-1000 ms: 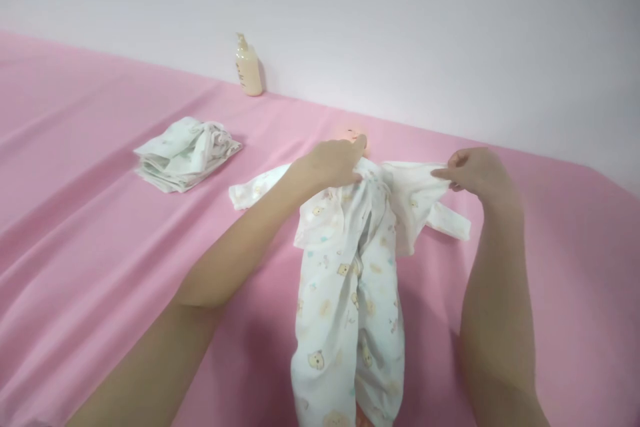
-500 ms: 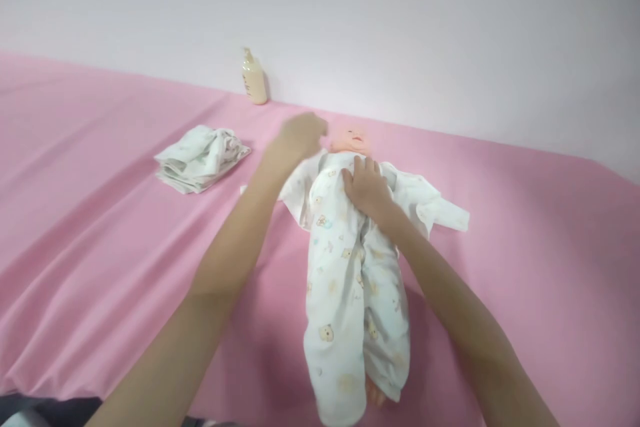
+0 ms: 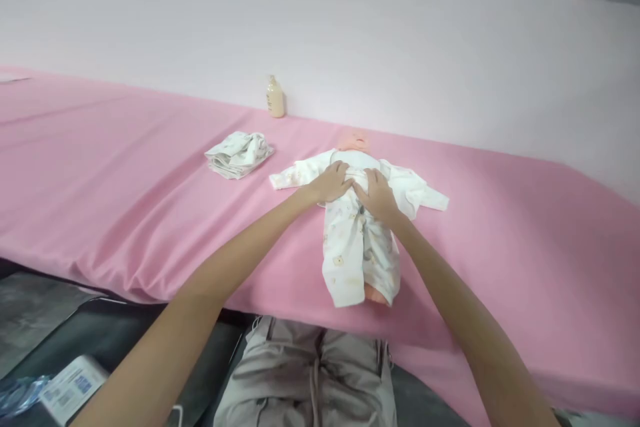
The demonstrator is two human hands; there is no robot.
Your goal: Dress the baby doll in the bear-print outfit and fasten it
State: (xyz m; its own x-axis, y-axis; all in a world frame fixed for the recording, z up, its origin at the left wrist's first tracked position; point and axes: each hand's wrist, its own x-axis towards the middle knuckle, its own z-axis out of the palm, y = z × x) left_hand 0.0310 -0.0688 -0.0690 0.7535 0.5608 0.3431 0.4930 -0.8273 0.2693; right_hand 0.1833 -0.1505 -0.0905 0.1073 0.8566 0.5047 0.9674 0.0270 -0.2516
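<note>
A baby doll (image 3: 355, 141) lies on its back on the pink cloth, its head toward the wall. It wears a white long-sleeved top (image 3: 407, 181) with the sleeves spread to both sides. Printed white baby pants (image 3: 343, 247) cover its legs, and a bit of foot or leg shows below one hem. My left hand (image 3: 330, 182) is closed on the waistband at the doll's belly. On the other side of the waist, my right hand (image 3: 379, 197) also grips the waistband, with the thumbs close together. The fingertips are partly hidden in the fabric.
Folded printed cloths (image 3: 239, 155) lie left of the doll. A cream pump bottle (image 3: 275, 97) stands against the white wall (image 3: 150, 20). The pink table cloth (image 3: 165, 213) hangs over the near edge. A white packet (image 3: 74, 389) rests on a dark seat at lower left.
My left hand has come down from beside the doll's head to the pants' waistband. My right hand stays at the waist. The camera view has pulled back, showing my lap.
</note>
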